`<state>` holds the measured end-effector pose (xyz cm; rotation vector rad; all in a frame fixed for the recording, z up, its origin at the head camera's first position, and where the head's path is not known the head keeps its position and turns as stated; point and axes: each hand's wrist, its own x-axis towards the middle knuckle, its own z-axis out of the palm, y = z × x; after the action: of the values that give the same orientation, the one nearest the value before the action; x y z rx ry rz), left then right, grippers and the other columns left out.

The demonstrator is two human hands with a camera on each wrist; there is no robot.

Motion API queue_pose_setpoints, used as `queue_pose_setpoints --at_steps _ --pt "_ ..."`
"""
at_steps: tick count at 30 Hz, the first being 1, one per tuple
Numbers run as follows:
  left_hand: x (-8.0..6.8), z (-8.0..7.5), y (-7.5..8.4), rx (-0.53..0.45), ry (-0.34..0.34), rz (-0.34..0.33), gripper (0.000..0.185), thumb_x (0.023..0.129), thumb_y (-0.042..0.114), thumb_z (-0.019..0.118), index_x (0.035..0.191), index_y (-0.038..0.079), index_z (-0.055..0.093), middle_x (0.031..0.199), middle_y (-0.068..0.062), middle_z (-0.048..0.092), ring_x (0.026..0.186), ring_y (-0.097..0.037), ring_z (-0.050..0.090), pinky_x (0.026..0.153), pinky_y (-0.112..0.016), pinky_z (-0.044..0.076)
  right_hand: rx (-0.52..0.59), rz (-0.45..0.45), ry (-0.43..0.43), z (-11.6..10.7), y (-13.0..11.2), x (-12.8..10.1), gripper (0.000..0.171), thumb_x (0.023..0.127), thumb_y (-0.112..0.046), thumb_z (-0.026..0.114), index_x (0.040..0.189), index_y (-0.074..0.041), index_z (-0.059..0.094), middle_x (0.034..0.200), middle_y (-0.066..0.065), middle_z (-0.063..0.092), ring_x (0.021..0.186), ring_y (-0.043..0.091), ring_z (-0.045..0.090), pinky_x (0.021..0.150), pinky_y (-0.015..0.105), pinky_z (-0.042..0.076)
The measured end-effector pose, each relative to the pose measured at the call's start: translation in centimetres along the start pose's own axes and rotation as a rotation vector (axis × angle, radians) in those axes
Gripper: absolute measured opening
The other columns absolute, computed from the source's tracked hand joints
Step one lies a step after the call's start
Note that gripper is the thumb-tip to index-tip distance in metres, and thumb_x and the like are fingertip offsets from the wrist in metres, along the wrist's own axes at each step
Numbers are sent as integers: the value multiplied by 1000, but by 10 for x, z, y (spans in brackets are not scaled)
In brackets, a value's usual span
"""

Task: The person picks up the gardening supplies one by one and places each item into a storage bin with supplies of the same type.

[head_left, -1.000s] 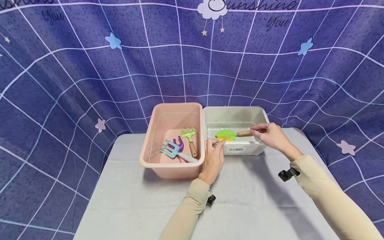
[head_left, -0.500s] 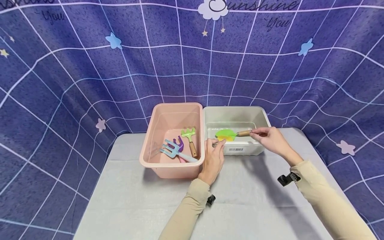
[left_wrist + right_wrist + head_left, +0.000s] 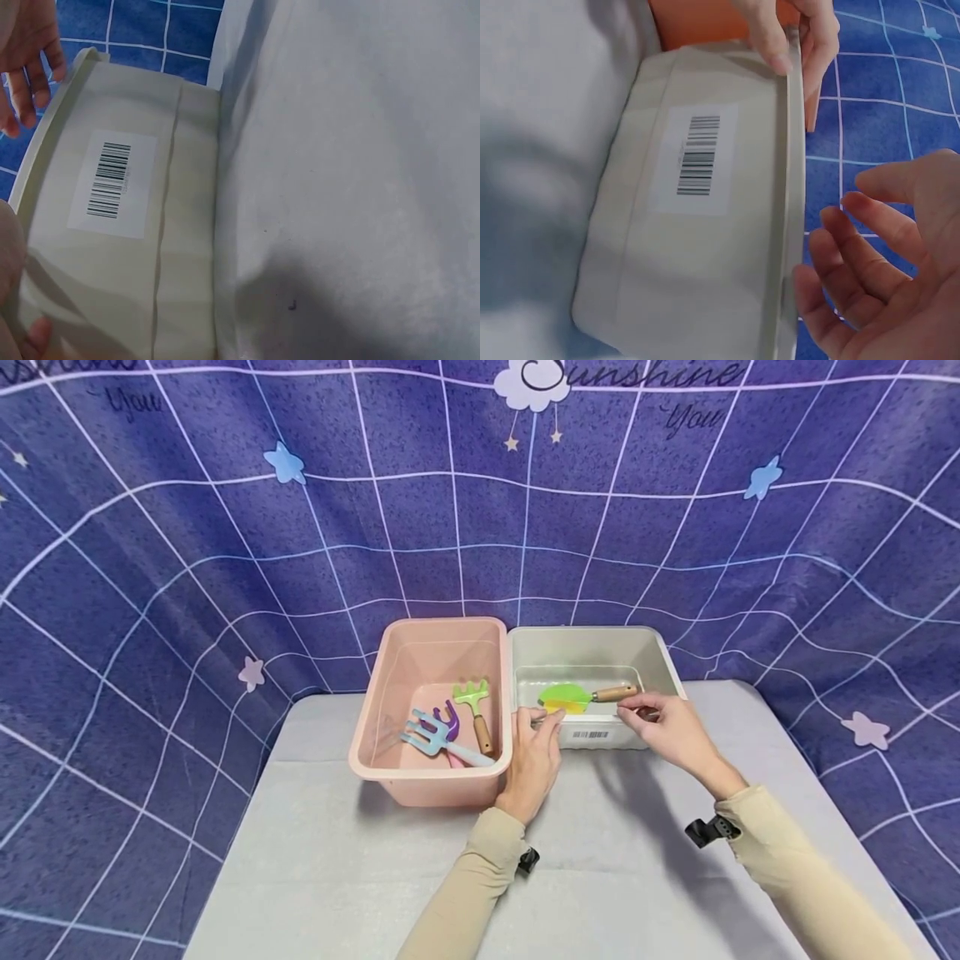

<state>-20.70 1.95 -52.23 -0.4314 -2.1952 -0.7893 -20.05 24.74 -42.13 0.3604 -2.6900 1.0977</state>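
My left hand grips the front left corner of the light grey bin, its thumb outside the wall and fingers over the rim. My right hand is at the front right of that bin. In the right wrist view its fingers curl loosely beside the rim, with nothing between them. Inside the bin lies a green trowel, its wooden handle pointing right, just beyond the right fingertips. A yellow blade shows partly under it; the front wall and left fingers hide the rest.
A pink bin stands against the grey bin's left side. In it lie a light blue hand fork, a green rake with a wooden handle and a purple tool. A blue patterned curtain hangs behind the grey table.
My right hand has shifted down and slightly left, from overlapping the trowel's handle end to the front rim, leaving that end in sight. The left hand and the tools have stayed put.
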Motion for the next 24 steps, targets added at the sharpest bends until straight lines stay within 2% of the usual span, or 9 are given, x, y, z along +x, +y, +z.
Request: queue_pose_setpoints --at_steps 5,12,17,24 --pt "-3 -1 1 9 -20 -12 23 106 21 64 125 20 77 121 -9 59 115 -26 60 102 -36 51 14 10 34 6 2 -6 19 98 -18 75 107 -4 82 92 12 81 71 3 63 65 19 50" --pt "-3 -1 1 -5 -34 -18 24 106 20 64 127 18 75 122 -10 57 118 -26 60 102 -36 52 -13 -37 77 18 4 -20 15 97 -14 74 106 -5 82 98 12 82 74 14 69 67 19 54" --pt "-4 -1 1 18 -29 0 26 105 19 66 129 18 75 123 -10 57 118 -26 59 104 -36 51 -17 -84 93 27 6 -33 12 97 -11 74 103 -6 83 94 7 82 74 12 71 69 20 57" --pt "-5 -3 2 29 -18 21 26 104 19 68 129 18 75 124 -10 60 120 -26 58 106 -36 49 -7 -42 99 28 10 -47 14 97 -13 74 106 -6 83 95 8 83 74 8 70 71 20 57"
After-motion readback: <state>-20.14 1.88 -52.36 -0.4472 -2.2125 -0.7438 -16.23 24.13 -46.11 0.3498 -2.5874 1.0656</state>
